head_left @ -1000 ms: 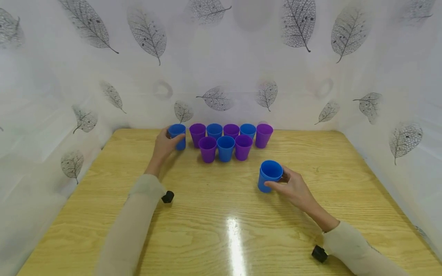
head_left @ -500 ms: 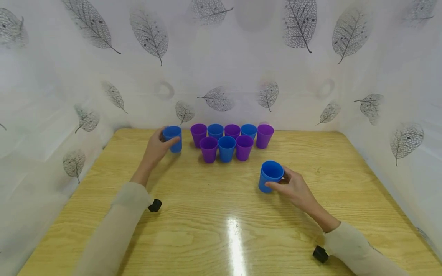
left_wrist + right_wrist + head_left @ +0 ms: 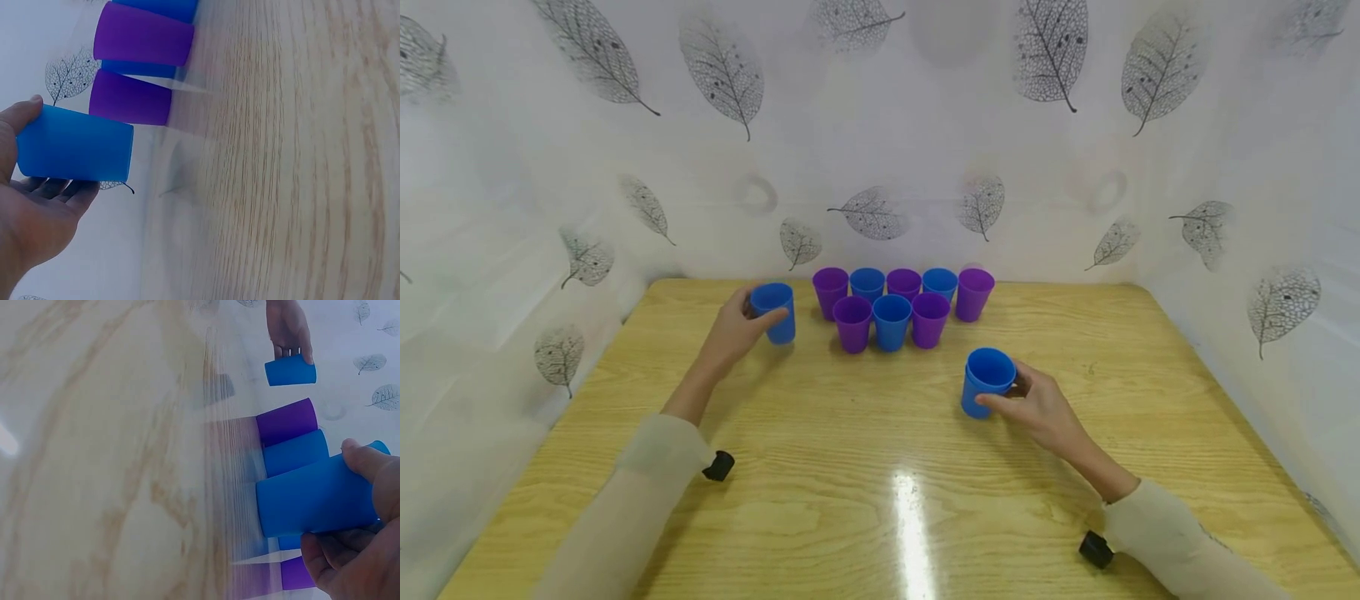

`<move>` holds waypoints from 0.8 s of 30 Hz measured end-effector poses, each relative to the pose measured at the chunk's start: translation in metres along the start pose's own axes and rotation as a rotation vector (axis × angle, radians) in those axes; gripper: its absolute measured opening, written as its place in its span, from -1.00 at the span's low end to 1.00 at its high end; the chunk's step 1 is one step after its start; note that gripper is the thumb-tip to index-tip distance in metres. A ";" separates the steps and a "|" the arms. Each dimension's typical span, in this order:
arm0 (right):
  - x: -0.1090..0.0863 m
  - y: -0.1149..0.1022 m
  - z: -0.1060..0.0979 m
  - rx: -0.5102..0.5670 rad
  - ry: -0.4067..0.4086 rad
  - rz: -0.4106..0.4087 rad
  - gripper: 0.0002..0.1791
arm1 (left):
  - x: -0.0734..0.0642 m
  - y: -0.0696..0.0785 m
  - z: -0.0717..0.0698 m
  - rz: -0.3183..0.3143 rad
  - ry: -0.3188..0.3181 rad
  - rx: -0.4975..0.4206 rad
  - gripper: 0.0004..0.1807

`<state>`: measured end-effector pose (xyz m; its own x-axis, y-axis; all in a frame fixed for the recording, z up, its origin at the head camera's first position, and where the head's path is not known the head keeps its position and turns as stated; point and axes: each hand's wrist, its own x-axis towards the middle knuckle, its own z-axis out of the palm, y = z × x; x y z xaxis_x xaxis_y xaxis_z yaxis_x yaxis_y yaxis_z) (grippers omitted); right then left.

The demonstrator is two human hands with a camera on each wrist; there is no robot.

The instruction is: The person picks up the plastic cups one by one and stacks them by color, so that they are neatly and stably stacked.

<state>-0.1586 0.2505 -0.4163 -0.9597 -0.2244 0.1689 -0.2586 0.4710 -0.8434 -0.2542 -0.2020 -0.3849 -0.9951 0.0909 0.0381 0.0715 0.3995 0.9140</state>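
My left hand grips a blue plastic cup at the left of the cup rows, thumb on the near side and fingers behind. In the left wrist view that cup hangs clear of the wooden surface, its base toward the table. Nearer the front right, my right hand holds a blue cup stack upright; a second rim shows just below the top one. The right wrist view has thumb and fingers on opposite sides of the stack, with its base close to the table.
Upright purple and blue cups stand in two rows at the back middle. The front row has a blue cup between a purple cup and another purple cup. Leaf-patterned white curtain borders the wooden table behind and at the sides.
My left hand has drawn its blue cup left and toward me, away from the end of the back row, and off the table. The right hand stays put with its cups.
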 end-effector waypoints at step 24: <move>0.001 0.002 -0.002 -0.018 -0.010 -0.020 -0.41 | -0.037 0.037 0.026 0.079 -0.314 -0.032 -0.30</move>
<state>-0.1603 0.2524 -0.4168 -0.9532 -0.2424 0.1809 -0.2801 0.4815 -0.8305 -0.2124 -0.1668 -0.3626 -0.9166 0.3995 -0.0123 0.1408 0.3516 0.9255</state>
